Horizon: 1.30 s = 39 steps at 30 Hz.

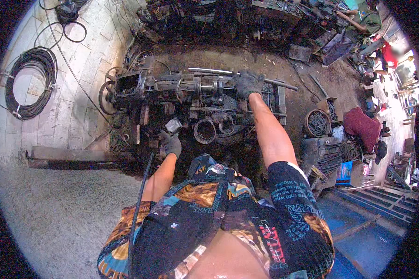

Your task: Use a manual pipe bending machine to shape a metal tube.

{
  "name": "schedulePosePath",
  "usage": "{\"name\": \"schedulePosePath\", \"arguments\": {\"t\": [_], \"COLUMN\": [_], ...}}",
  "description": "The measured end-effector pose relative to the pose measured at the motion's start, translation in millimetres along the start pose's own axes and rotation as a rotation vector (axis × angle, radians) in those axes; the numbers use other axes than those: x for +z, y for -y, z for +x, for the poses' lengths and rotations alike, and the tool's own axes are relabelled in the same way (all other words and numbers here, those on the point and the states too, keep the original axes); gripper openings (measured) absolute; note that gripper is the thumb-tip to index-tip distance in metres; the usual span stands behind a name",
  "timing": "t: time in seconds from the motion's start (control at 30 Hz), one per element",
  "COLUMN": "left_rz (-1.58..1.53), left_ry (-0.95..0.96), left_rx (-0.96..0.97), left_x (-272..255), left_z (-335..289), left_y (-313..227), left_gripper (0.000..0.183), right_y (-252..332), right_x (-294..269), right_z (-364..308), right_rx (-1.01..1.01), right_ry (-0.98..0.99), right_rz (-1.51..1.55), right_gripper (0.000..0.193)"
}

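A dark, greasy lathe-like machine (186,90) stretches from left to right ahead of me, with round metal parts along its middle. My right hand (249,84), in a dark work glove, is on the machine's right part with its fingers curled. A long metal rod (214,71) runs along the far side and passes under that hand; the fingers' hold is hidden. My left hand (171,144), also gloved, is closed low at the near side. Just beyond its fingers is a pale, block-shaped piece (173,125). Two metal rings (205,131) sit at the machine's near side.
A coil of black cable (31,83) is at the far left. A thin dark bar (141,200) rises beside my left arm. To the right stand a round container of metal bits (317,122) and a crouching person in maroon (362,128). Cluttered metal parts (246,18) line the back.
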<state>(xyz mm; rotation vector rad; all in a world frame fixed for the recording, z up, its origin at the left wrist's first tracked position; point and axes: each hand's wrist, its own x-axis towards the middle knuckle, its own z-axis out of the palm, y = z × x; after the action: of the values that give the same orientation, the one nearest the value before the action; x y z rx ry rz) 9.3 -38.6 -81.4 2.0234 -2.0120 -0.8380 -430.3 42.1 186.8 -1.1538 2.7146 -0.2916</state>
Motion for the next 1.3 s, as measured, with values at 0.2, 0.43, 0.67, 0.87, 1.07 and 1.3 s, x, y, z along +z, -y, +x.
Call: {"name": "schedulePosePath", "arguments": {"t": [0.2,0.43,0.67,0.87,1.07,1.3], "left_rz": [0.142,0.090,-0.133,-0.034,0.030,0.004], "left_ry": [0.007,0.037,-0.020,0.032,0.048,-0.025], "left_rx": [0.009,-0.091,-0.005,-0.070,-0.069,-0.001], "left_x": [-2.3,-2.1,-7.1,-32.4,-19.5,-11.5], "left_z": [0.6,4.7,-2.2,-23.1,-14.2,-11.5], "left_y": [-4.2,-0.2,-10.7,-38.7,-23.9,-18.1], "left_gripper": [0.088,0.086,0.088,0.086,0.086,0.087], "right_y": [0.6,1.1,-1.0,-2.2,-2.3,-3.0], "right_x": [-2.0,-5.4,-7.7,-3.6,2.6,-1.8], "right_z": [-0.3,-2.0,-0.4,0.9,0.5,-1.9], "right_rx": [0.005,0.025,0.011,0.000,0.015,0.012], "right_ry": [0.007,-0.001,0.017,0.009,-0.063,-0.027], "right_rz": [-0.019,0.023,0.039,0.018,0.008,0.009], "right_gripper": [0.057,0.060,0.060,0.060,0.057,0.057]}}
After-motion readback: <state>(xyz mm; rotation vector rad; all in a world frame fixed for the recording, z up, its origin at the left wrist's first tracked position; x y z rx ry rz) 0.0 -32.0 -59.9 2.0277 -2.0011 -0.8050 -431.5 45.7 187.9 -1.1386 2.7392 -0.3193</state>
